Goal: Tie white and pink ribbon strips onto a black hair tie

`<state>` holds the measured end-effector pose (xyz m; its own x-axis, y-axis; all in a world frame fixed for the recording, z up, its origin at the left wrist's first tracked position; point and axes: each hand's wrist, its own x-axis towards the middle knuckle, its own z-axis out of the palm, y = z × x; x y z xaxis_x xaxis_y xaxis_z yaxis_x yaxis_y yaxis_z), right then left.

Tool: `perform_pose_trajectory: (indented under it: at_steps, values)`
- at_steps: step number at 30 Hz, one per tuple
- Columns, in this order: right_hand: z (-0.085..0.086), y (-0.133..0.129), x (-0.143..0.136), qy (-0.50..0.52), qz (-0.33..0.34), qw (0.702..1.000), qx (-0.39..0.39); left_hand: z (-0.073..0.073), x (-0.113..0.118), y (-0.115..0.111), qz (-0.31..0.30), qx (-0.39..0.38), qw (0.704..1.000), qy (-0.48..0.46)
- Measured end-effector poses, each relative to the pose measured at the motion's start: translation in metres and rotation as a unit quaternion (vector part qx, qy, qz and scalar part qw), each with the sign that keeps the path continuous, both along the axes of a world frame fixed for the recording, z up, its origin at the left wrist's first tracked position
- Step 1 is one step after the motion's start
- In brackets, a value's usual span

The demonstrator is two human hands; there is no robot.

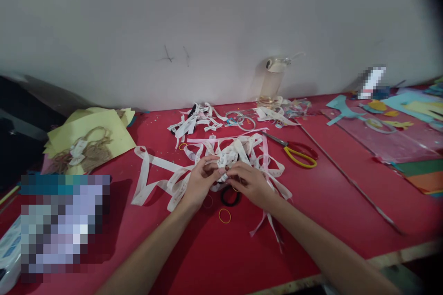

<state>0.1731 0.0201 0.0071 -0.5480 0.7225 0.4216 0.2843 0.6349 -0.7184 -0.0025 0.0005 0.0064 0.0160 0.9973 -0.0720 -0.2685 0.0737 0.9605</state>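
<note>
Hands meet at the middle of the red table [332, 221], and we see both of them closed on the same small folded piece of white printed ribbon [224, 162]. The left hand [200, 183] pinches it from the left with thumb and fingertips, and the right hand [249, 183] pinches it from the right, so the fingertips nearly touch each other. That piece belongs to a loose tangle of white ribbon strips [162, 179] spread under and around both hands, with some pale pink strips mixed in and a few ends trailing toward us beneath the right wrist.

Just below the hands we find a black ring [230, 197] lying on the table, partly covered by the right hand, and a little nearer to us an orange rubber band [224, 215] lying flat by itself. Behind the tangle sits a second, smaller heap of ribbon pieces [194, 122], and right of it a few thin rings [242, 120]. Scissors with yellow and red handles [294, 151] lie to the right of the tangle, apart from the hands. A clear bottle [272, 80] stands upright against the white partition [138, 41]. At far left we see yellow paper sheets [104, 131] with a coil of brown twine [85, 152] on top, and at far right a scatter of coloured paper cutouts [398, 110].
</note>
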Motion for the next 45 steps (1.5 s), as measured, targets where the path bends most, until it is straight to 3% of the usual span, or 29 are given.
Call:
perform_pose_trajectory:
  at_steps: [9,18,30,35,40,45]
  values:
    - [0.003,0.000,-0.002,-0.009,-0.015,0.999,-0.043,0.000,-0.001,0.003,0.012,-0.006,1.000,0.010]
    - [0.007,-0.001,-0.006,0.008,-0.043,0.993,-0.108,-0.005,-0.002,0.005,-0.013,-0.003,1.000,0.028]
    - [0.017,0.003,-0.005,-0.018,-0.074,0.982,-0.172,-0.001,0.001,0.007,-0.007,-0.027,1.000,-0.006]
    - [0.013,-0.002,-0.008,0.006,-0.081,0.984,-0.158,-0.002,0.002,0.006,-0.011,-0.014,0.999,-0.038]
    - [0.002,-0.005,-0.011,0.021,-0.114,0.987,-0.108,-0.006,0.002,0.007,-0.010,-0.003,1.000,-0.010]
    - [0.001,-0.006,-0.009,0.026,-0.102,0.991,-0.077,-0.011,0.003,0.008,-0.005,0.013,1.000,0.005]
